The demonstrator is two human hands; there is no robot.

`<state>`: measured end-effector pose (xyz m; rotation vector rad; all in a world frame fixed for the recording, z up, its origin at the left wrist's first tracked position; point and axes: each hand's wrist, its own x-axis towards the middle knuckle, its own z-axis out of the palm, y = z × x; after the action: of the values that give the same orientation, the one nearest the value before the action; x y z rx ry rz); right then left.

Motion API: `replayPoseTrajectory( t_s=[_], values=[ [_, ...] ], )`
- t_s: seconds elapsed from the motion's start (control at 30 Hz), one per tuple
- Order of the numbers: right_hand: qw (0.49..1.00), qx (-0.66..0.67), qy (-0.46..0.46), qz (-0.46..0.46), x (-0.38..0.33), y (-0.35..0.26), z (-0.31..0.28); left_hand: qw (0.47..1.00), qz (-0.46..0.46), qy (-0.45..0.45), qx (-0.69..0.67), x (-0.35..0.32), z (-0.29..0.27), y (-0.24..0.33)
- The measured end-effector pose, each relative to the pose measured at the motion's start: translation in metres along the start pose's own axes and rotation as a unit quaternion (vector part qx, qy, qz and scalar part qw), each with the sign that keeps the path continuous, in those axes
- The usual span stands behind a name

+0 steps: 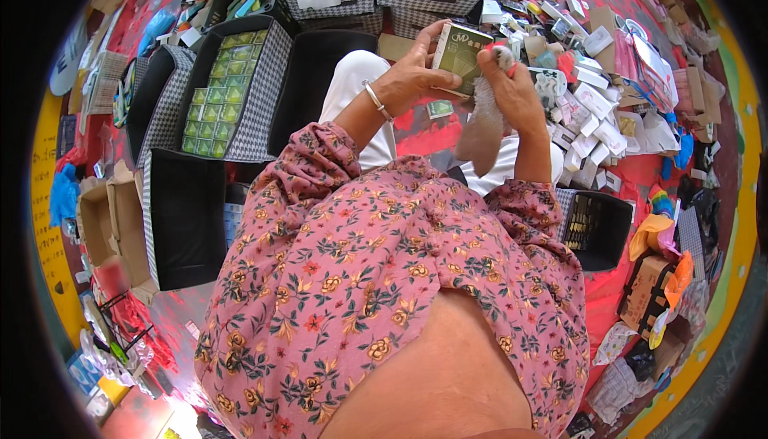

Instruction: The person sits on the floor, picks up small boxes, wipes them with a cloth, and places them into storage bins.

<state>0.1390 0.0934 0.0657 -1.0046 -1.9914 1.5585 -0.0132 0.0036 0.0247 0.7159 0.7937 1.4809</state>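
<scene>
Red floor (616, 295) covered most of the scene, littered with small white boxes (588, 99) at right; checked fabric bins (240, 95) stood at left, one packed with green packets (216, 91), another empty and black inside; cardboard cartons (112, 223) sat near the left edge; left hand (412, 79) was closed around a small green box (460, 51), raised above the lap; right hand (516, 91) gripped a grey cloth (484, 127) against the box's edge; box looked light, stiff, crushable, best held by its sides; cloth soft, limp.

Glossy cardboard box (460, 49), soft grey cloth (482, 127)
</scene>
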Motion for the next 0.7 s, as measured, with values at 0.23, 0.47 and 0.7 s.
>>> replayPoseTrajectory(
  t_s=[0.23, 0.47, 0.7],
  values=[
    [0.978, 0.115, 0.174, -0.019, 0.008, -0.020, -0.031, 0.997, -0.042, -0.055, 0.038, -0.006, 0.003, 0.014],
    [0.940, 0.108, 0.255, -0.200, 0.006, -0.073, -0.040, 0.953, 0.137, -0.060, 0.263, -0.012, 0.012, 0.008],
    [0.896, -0.340, 0.057, -0.278, 0.017, -0.072, 0.007, 0.907, 0.152, -0.026, 0.392, -0.013, 0.022, 0.005]
  ],
)
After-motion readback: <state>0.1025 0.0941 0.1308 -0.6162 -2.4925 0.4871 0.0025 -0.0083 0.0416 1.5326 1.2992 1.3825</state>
